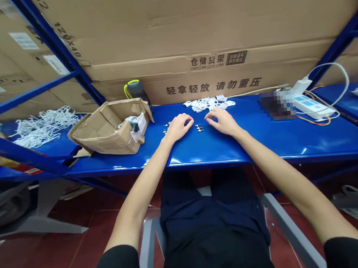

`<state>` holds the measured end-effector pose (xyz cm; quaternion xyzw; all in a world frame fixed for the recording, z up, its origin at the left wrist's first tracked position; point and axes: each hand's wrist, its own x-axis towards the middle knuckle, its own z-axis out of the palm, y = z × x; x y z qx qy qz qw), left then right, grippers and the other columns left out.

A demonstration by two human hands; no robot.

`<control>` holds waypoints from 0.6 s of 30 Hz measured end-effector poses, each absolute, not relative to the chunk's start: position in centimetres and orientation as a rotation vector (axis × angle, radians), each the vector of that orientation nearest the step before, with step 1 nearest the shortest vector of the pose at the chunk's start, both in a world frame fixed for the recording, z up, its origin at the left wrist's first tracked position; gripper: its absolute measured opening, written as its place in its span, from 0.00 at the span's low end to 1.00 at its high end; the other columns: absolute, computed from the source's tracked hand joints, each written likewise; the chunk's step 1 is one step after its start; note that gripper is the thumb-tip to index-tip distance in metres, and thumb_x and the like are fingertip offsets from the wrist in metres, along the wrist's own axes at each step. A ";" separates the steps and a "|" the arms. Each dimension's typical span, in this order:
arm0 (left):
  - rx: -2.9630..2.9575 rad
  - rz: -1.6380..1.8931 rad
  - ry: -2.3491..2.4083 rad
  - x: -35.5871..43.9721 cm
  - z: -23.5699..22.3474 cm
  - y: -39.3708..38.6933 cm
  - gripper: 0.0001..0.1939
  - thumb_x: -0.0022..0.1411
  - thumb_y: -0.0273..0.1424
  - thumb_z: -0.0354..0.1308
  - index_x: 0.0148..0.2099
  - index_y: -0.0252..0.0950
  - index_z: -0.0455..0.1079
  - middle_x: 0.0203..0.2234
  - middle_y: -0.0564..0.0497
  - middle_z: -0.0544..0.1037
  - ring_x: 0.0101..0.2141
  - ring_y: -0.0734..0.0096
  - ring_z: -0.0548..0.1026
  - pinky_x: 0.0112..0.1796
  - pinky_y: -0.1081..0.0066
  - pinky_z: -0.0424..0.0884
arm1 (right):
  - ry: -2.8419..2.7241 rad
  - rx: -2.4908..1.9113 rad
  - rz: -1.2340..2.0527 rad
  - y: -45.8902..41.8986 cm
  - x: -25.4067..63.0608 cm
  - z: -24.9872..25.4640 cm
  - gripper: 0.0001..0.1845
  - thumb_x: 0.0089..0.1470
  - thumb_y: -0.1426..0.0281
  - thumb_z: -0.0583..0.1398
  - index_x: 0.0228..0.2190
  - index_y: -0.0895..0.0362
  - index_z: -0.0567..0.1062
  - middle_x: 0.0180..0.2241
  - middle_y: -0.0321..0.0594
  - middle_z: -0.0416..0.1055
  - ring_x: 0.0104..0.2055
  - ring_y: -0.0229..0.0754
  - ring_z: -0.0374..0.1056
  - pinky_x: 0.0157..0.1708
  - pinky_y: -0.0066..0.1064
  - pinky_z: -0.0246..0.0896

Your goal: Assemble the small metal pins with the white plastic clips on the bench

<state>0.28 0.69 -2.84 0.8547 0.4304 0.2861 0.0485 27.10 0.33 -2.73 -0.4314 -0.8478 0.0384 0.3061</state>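
Note:
My left hand [180, 126] rests on the blue shelf top with its fingers loosely curled, thumb and fingertips slightly apart. Nothing shows in it. Facing it, my right hand [223, 121] is bent in the same loose way, thumb apart from the fingers, also holding nothing visible. Between the two hands lie several small metal pins [199, 128], too small to make out closely. More small metal pieces [166, 129] lie just left of my left hand, partly hidden by it. Behind the hands is a loose pile of white plastic parts [209, 103].
An open cardboard box [108, 135] with scraps stands left, a dark cylinder with a yellow-green loop [136, 89] behind it. White cords [46, 125] lie farther left. A power strip [315, 106] with cables sits right, near a blurred dark object [277, 105]. Blue posts [61, 48] frame the shelf.

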 end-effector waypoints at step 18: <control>2.116 1.046 2.208 -4.2 -1.6 1.4 0.19 0.68 0.23 0.50 0.50 0.39 0.82 0.53 0.37 0.83 0.56 0.39 0.76 0.59 0.41 0.67 | -2.392 -1.508 0.228 0.1 30.8 -1.2 0.16 0.55 0.65 0.65 0.45 0.50 0.86 0.42 0.40 0.83 0.42 0.48 0.76 0.40 0.35 0.66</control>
